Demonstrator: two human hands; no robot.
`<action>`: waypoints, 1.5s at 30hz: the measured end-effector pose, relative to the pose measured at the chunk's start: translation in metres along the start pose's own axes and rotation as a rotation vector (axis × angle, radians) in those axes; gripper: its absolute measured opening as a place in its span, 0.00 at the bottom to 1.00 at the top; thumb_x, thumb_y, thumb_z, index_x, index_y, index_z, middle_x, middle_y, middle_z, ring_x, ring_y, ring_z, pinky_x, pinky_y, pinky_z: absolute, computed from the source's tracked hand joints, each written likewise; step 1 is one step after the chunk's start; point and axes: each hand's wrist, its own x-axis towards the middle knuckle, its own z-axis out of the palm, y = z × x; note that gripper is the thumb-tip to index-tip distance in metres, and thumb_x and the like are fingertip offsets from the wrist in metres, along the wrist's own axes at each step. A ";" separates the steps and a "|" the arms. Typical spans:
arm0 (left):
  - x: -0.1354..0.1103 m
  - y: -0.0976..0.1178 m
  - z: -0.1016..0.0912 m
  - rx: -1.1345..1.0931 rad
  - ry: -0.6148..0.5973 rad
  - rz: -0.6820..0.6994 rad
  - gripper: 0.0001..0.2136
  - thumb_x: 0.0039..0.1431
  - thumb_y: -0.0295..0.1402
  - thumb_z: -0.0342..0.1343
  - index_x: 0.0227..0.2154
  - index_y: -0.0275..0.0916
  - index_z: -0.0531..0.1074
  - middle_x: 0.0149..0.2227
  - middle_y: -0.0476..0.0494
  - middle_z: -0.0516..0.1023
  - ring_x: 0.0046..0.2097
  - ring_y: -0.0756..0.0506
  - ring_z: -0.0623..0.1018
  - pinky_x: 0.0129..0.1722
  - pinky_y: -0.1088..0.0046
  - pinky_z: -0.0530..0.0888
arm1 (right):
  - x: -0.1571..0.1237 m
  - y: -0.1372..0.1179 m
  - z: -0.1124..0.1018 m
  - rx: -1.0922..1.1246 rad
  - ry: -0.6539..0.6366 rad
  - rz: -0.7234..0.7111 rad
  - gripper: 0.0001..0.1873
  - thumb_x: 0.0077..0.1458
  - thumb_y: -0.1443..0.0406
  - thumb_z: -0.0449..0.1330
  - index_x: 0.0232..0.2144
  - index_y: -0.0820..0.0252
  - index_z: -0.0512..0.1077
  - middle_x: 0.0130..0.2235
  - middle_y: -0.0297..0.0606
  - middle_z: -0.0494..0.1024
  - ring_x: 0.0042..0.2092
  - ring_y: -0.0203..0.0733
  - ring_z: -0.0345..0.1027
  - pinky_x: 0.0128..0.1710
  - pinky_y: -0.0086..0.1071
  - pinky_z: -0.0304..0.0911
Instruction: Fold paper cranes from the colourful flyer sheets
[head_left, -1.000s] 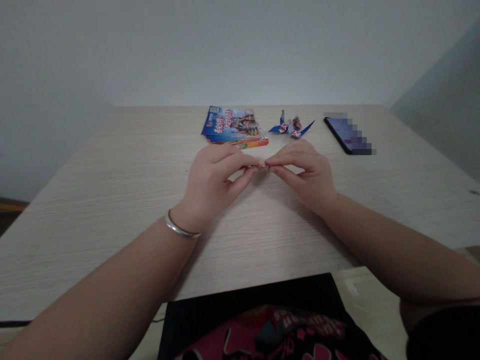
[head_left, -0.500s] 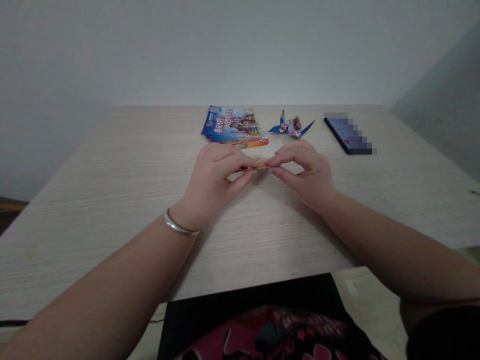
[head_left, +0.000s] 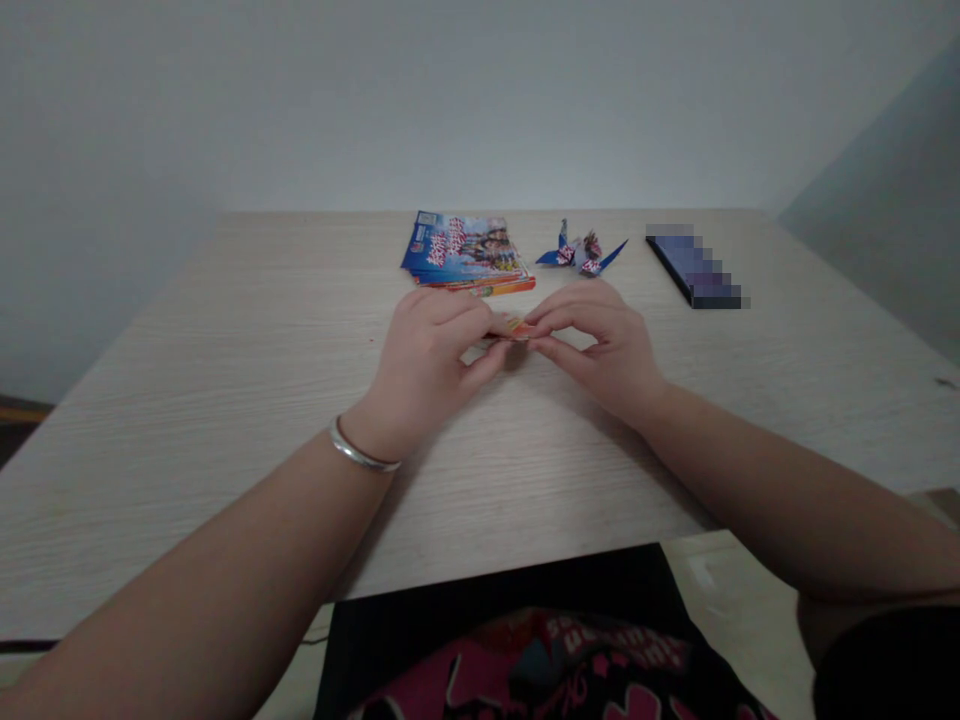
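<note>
A small folded piece of paper [head_left: 519,328], orange and yellow where it shows, lies between my fingertips just above the table. My left hand [head_left: 439,345], with a silver bangle at the wrist, pinches its left side between thumb and fingers. From the right, my right hand [head_left: 604,335] pinches the other side in the same way. Fingers cover most of the paper, so its folded shape cannot be made out. Just beyond my left hand lies a stack of printed paper sheets [head_left: 465,248], blue on top with orange edges below.
A folded paper crane [head_left: 579,252] in blue and white stands right of the stack. Farther right lies a dark phone [head_left: 690,270], partly blurred out. The pale wooden table [head_left: 247,400] meets a wall [head_left: 480,110] at the back.
My right fingers have shifted slightly left along the paper, and more of its orange surface shows. My left hand stays nearly still.
</note>
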 end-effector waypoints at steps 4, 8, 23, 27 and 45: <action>-0.001 0.000 0.000 0.054 -0.007 -0.004 0.09 0.66 0.37 0.58 0.29 0.45 0.76 0.29 0.47 0.80 0.34 0.42 0.77 0.40 0.61 0.67 | 0.000 -0.002 0.001 -0.064 0.000 -0.007 0.02 0.59 0.63 0.68 0.33 0.52 0.79 0.39 0.33 0.86 0.43 0.42 0.78 0.48 0.41 0.69; -0.001 0.001 -0.001 0.091 0.023 0.020 0.12 0.67 0.38 0.56 0.28 0.43 0.74 0.29 0.46 0.80 0.35 0.42 0.77 0.40 0.62 0.67 | 0.000 -0.004 0.001 -0.095 -0.007 -0.021 0.02 0.60 0.65 0.67 0.34 0.51 0.79 0.38 0.31 0.85 0.41 0.42 0.78 0.47 0.41 0.68; -0.002 0.003 -0.004 0.145 0.003 -0.011 0.11 0.68 0.37 0.55 0.29 0.43 0.75 0.31 0.46 0.81 0.36 0.42 0.78 0.41 0.61 0.68 | 0.000 -0.001 0.002 -0.080 0.016 0.032 0.05 0.57 0.68 0.65 0.32 0.51 0.77 0.36 0.32 0.85 0.41 0.43 0.79 0.48 0.42 0.70; -0.002 0.003 -0.004 0.129 0.003 -0.038 0.10 0.68 0.36 0.54 0.32 0.44 0.76 0.32 0.46 0.81 0.37 0.42 0.78 0.41 0.61 0.67 | 0.001 0.000 0.002 -0.078 0.026 -0.009 0.07 0.55 0.71 0.64 0.31 0.52 0.76 0.36 0.32 0.85 0.41 0.43 0.79 0.48 0.42 0.70; -0.006 0.001 -0.002 0.043 0.077 -0.052 0.04 0.65 0.32 0.59 0.34 0.43 0.78 0.35 0.46 0.82 0.38 0.43 0.78 0.44 0.62 0.70 | -0.003 0.004 0.001 -0.110 0.009 0.108 0.06 0.53 0.70 0.64 0.31 0.51 0.75 0.38 0.33 0.85 0.44 0.45 0.79 0.50 0.45 0.70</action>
